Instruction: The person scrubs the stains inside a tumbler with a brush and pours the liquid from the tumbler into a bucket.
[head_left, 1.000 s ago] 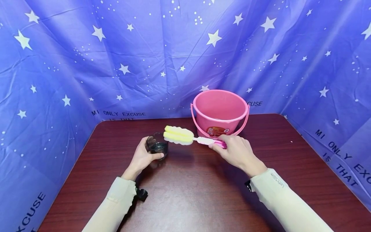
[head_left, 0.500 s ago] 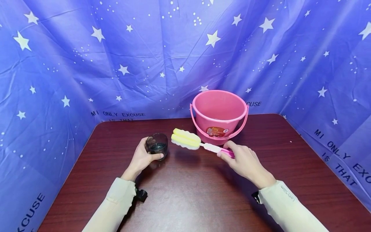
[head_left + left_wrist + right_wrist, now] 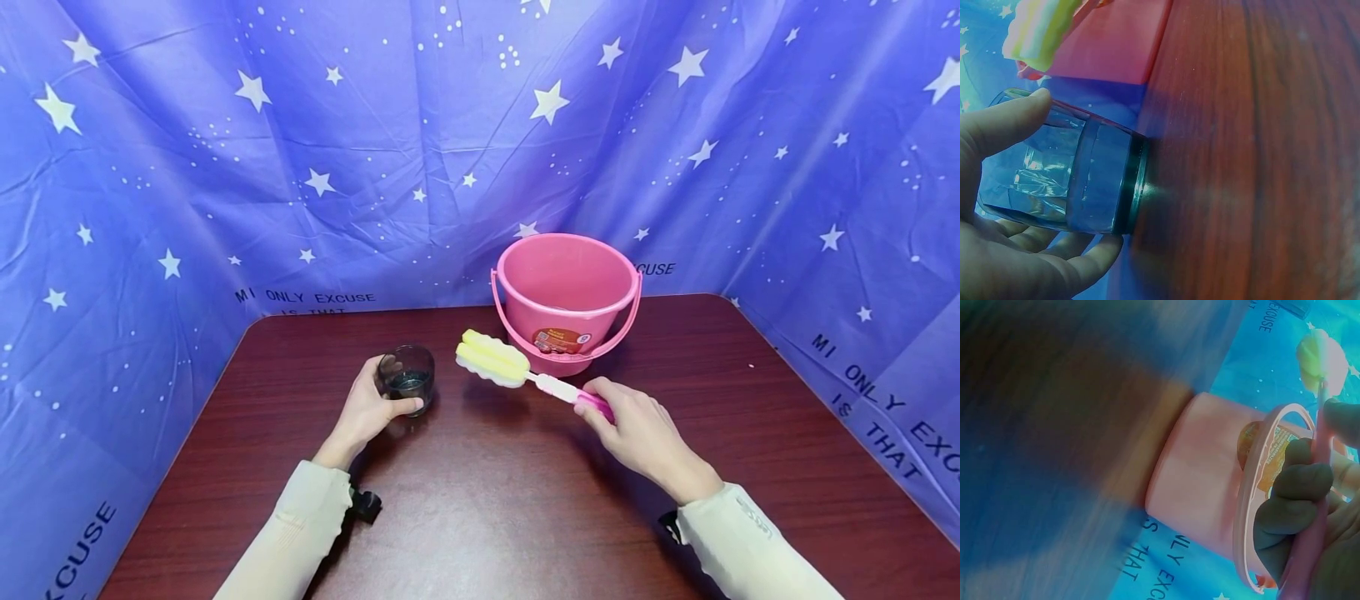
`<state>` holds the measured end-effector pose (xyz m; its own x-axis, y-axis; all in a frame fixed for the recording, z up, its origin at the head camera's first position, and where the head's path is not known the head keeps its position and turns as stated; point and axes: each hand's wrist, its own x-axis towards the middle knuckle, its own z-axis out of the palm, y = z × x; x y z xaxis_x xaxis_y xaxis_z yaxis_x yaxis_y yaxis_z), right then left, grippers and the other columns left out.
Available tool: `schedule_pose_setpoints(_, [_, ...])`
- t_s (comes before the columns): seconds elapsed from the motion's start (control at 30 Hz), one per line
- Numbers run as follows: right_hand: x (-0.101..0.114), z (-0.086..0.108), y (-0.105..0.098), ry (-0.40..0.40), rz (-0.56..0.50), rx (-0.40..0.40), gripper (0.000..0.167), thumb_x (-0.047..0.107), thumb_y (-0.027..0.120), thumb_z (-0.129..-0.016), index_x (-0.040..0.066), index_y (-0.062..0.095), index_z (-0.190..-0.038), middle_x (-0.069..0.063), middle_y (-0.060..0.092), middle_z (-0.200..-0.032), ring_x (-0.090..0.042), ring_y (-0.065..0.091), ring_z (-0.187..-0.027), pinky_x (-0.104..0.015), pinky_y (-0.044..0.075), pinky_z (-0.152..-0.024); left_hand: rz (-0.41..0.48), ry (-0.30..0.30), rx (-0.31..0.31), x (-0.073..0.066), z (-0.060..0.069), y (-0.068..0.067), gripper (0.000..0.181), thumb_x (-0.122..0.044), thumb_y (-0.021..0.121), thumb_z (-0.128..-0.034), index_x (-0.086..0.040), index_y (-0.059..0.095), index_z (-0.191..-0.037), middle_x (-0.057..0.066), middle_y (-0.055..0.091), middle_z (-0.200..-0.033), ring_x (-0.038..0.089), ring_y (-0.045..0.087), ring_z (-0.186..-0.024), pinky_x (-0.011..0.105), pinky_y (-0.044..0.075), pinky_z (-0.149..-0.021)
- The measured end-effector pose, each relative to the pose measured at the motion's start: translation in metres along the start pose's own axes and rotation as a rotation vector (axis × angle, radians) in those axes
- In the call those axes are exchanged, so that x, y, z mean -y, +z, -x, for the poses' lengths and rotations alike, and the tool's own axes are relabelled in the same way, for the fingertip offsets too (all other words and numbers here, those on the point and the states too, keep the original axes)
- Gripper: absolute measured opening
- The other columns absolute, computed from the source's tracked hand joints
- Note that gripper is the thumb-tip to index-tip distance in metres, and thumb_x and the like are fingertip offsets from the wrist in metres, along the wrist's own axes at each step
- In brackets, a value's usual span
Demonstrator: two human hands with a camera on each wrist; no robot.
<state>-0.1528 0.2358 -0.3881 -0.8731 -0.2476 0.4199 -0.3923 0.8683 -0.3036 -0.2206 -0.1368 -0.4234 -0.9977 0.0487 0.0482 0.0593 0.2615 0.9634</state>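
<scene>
My left hand point(image 3: 367, 410) grips a dark, see-through glass cup point(image 3: 407, 382), thumb on the near side and fingers round the other. The cup point(image 3: 1066, 169) is upright, its base at the table surface; I cannot tell whether it touches. To the right, my right hand point(image 3: 645, 429) holds a sponge bottle brush point(image 3: 493, 360) by its pink and white handle. In the right wrist view the fingers point(image 3: 1300, 481) curl round that handle. The yellow-and-white sponge head points left toward the cup, apart from it and above the table.
A pink bucket point(image 3: 536, 325) with its handle hanging at the front stands at the back of the dark red wooden table point(image 3: 480, 517), just behind the brush. A blue star-printed curtain point(image 3: 420, 125) encloses the table's back and sides.
My right hand has drawn the brush rightward and a little toward me, so the sponge head has left the cup's rim area. The left hand and cup have stayed in place.
</scene>
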Motion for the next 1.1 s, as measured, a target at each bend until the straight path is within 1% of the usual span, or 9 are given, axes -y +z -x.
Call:
schedule_pose_setpoints(0.17, [0.000,0.005,0.002,-0.004,0.012,-0.003,0.012,0.031,0.068,-0.088,0.024,0.060,-0.094,0.013,0.048,-0.068,-0.009,0.047,-0.058,-0.031,0.038,-0.054,-0.008,0.003,0.000,0.000,0.000,0.000,0.081,-0.003,0.084,-0.0651,-0.004,0.041,-0.133,0.015,0.051,-0.130,0.027,0.047,-0.123,0.046,0.038,-0.101])
schedule_pose_setpoints(0.33, [-0.001,0.011,0.005,-0.003,0.028,-0.008,0.011,0.031,0.068,-0.088,0.024,0.059,-0.092,0.014,0.051,-0.070,-0.009,0.049,-0.059,-0.033,0.040,-0.053,0.003,0.007,0.000,-0.001,0.000,0.000,0.081,-0.002,0.084,-0.0643,-0.004,0.041,-0.133,0.015,0.052,-0.129,0.027,0.048,-0.122,0.045,0.038,-0.100])
schedule_pose_setpoints(0.5, [-0.001,0.016,0.008,0.004,0.039,-0.016,0.011,0.029,0.067,-0.089,0.023,0.058,-0.090,0.014,0.049,-0.070,-0.011,0.048,-0.057,-0.034,0.040,-0.051,0.018,0.009,0.000,-0.001,0.000,0.000,0.082,0.000,0.084,-0.0637,-0.003,0.040,-0.133,0.015,0.052,-0.129,0.027,0.048,-0.122,0.044,0.038,-0.100])
schedule_pose_setpoints(0.7, [0.002,0.021,0.009,0.020,0.051,-0.018,0.011,0.029,0.066,-0.090,0.022,0.058,-0.090,0.012,0.046,-0.067,-0.012,0.045,-0.055,-0.033,0.038,-0.049,0.014,0.014,0.000,-0.001,0.000,0.001,0.082,0.000,0.084,-0.0637,-0.002,0.040,-0.133,0.016,0.052,-0.129,0.028,0.048,-0.121,0.043,0.039,-0.100])
schedule_pose_setpoints(0.9, [0.003,0.025,0.012,0.017,0.070,-0.013,0.011,0.029,0.066,-0.090,0.022,0.058,-0.091,0.013,0.049,-0.067,-0.012,0.046,-0.054,-0.034,0.038,-0.048,0.029,0.011,-0.001,0.000,0.001,0.001,0.081,0.002,0.083,-0.0636,-0.002,0.040,-0.133,0.016,0.053,-0.129,0.027,0.049,-0.121,0.042,0.039,-0.100])
schedule_pose_setpoints(1.1, [0.003,0.029,0.014,0.021,0.069,-0.012,0.009,0.029,0.066,-0.090,0.023,0.059,-0.091,0.014,0.051,-0.069,-0.011,0.047,-0.054,-0.034,0.039,-0.048,0.041,0.016,0.001,-0.001,0.001,0.001,0.081,0.003,0.083,-0.0635,-0.002,0.040,-0.133,0.016,0.053,-0.129,0.027,0.049,-0.121,0.042,0.039,-0.100])
